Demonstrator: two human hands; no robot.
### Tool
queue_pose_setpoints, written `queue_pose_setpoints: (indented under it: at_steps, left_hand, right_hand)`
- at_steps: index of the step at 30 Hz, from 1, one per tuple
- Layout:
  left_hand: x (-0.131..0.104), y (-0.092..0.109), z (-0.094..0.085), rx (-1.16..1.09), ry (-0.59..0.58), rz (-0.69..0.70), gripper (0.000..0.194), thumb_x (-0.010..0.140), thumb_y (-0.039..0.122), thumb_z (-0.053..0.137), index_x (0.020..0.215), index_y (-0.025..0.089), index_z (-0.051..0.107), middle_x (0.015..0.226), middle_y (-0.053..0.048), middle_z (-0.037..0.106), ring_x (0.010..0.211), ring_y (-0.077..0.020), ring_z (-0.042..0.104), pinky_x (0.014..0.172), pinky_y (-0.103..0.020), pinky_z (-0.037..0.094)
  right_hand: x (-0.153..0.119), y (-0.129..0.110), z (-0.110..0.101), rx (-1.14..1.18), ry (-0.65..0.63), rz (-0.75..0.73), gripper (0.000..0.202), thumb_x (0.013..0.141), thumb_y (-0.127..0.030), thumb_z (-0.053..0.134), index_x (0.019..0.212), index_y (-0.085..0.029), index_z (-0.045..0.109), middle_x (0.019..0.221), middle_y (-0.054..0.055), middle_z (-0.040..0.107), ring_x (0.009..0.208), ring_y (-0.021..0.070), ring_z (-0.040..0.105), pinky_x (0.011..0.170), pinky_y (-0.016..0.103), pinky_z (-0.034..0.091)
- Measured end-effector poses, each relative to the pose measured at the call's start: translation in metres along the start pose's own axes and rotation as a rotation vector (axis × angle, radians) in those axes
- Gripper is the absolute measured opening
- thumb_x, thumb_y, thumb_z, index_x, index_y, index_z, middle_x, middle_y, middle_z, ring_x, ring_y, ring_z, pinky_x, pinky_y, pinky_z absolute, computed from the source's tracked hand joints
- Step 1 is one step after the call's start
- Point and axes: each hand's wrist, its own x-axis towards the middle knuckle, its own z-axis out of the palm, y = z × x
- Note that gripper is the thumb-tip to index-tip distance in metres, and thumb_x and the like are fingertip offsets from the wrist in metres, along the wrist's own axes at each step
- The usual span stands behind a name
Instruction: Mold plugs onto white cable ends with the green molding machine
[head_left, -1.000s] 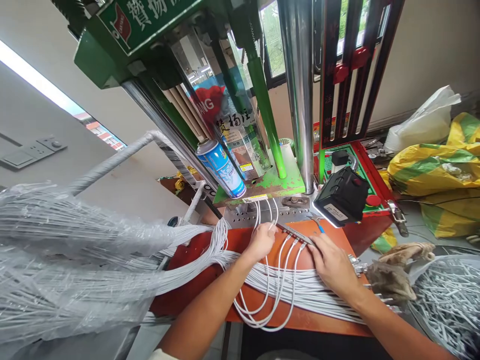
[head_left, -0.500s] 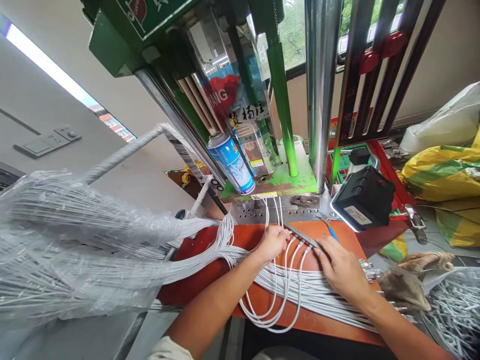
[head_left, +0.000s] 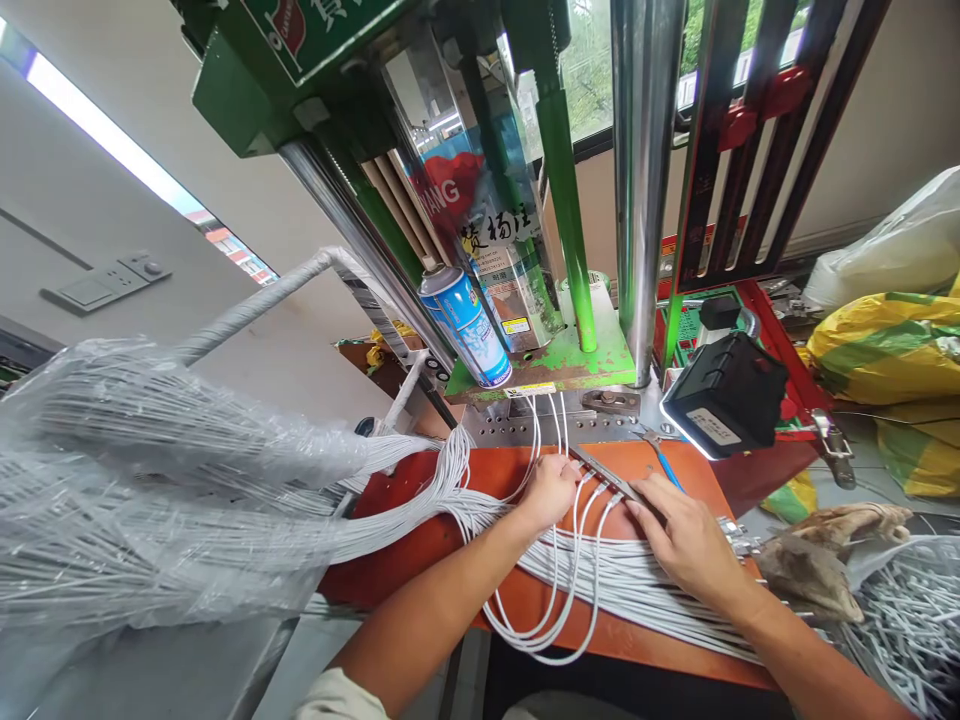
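Note:
A narrow dark metal bar [head_left: 606,470] lies aslant over the orange work surface, with several white cables [head_left: 576,545] attached along its near side and looping down toward me. At the bar's left end my left hand [head_left: 551,492] is closed in a pinch on a white cable end; the fingertips partly hide it. My right hand [head_left: 686,535] grips the right end of the bar between thumb and fingers. Beneath both forearms a thick bundle of white cables [head_left: 615,580] spreads across the orange surface [head_left: 435,545].
Ahead stands a green press machine [head_left: 577,365] with a blue spray can [head_left: 466,328] on its plate. Blue-handled pliers [head_left: 666,465] and a black lamp box [head_left: 726,395] are to the right. Plastic-wrapped cables [head_left: 172,480] fill the left; a bag of white pieces [head_left: 911,620] sits at lower right.
The view has shifted very slightly. Both hands keep nearly the same place at the metal bar, with the left fingers a little differently bent.

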Motion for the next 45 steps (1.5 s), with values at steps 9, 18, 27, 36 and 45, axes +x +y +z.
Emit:
queue_pose_setpoints:
  at_steps: [9, 18, 27, 36, 45]
  left_hand:
    - [-0.019, 0.030, -0.012, 0.333, 0.059, 0.153, 0.024, 0.091, 0.031, 0.061, 0.071, 0.017, 0.065, 0.068, -0.006, 0.063, 0.073, -0.0212, 0.061, 0.075, -0.032, 0.046]
    - [-0.033, 0.025, -0.074, -0.098, 0.218, 0.349, 0.024, 0.096, 0.041, 0.062, 0.103, 0.019, 0.066, 0.096, -0.006, 0.071, 0.089, -0.0188, 0.067, 0.081, -0.029, 0.050]
    - [0.070, 0.034, -0.042, -0.913, -0.267, 0.085, 0.038, 0.087, 0.047, 0.074, 0.104, 0.015, 0.062, 0.074, -0.001, 0.061, 0.057, -0.0104, 0.057, 0.055, -0.021, 0.044]
    - [0.087, 0.009, -0.037, -0.891, -0.280, 0.173, 0.043, 0.093, 0.056, 0.066, 0.082, 0.015, 0.061, 0.055, 0.009, 0.032, 0.041, -0.0026, 0.024, 0.040, -0.017, 0.017]
    - [0.087, 0.013, -0.037, -0.883, -0.281, 0.216, 0.048, 0.091, 0.062, 0.066, 0.084, 0.014, 0.060, 0.057, 0.006, 0.046, 0.042, -0.0043, 0.040, 0.040, -0.017, 0.030]
  right_hand:
    - [0.001, -0.001, 0.000, -0.024, 0.008, -0.033, 0.022, 0.108, -0.037, 0.044, 0.112, -0.023, 0.061, 0.099, 0.007, 0.062, 0.096, 0.0248, 0.059, 0.084, 0.038, 0.046]
    - [0.005, -0.011, 0.003, -0.214, -0.040, -0.037, 0.022, 0.106, -0.031, 0.045, 0.114, -0.020, 0.062, 0.103, 0.009, 0.060, 0.097, 0.0260, 0.054, 0.088, 0.042, 0.045]
    - [0.008, -0.014, -0.003, -0.220, -0.101, -0.009, 0.027, 0.104, -0.038, 0.048, 0.123, -0.022, 0.060, 0.111, 0.011, 0.062, 0.102, 0.0279, 0.057, 0.091, 0.044, 0.047]
    - [0.007, -0.016, -0.006, -0.187, -0.094, 0.016, 0.025, 0.103, -0.037, 0.053, 0.125, -0.027, 0.058, 0.114, 0.010, 0.064, 0.107, 0.0293, 0.060, 0.092, 0.045, 0.048]
    - [0.093, -0.017, -0.033, -0.216, 0.007, -0.133, 0.042, 0.105, -0.043, 0.048, 0.140, -0.021, 0.054, 0.140, 0.014, 0.057, 0.130, 0.0311, 0.053, 0.111, 0.048, 0.042]
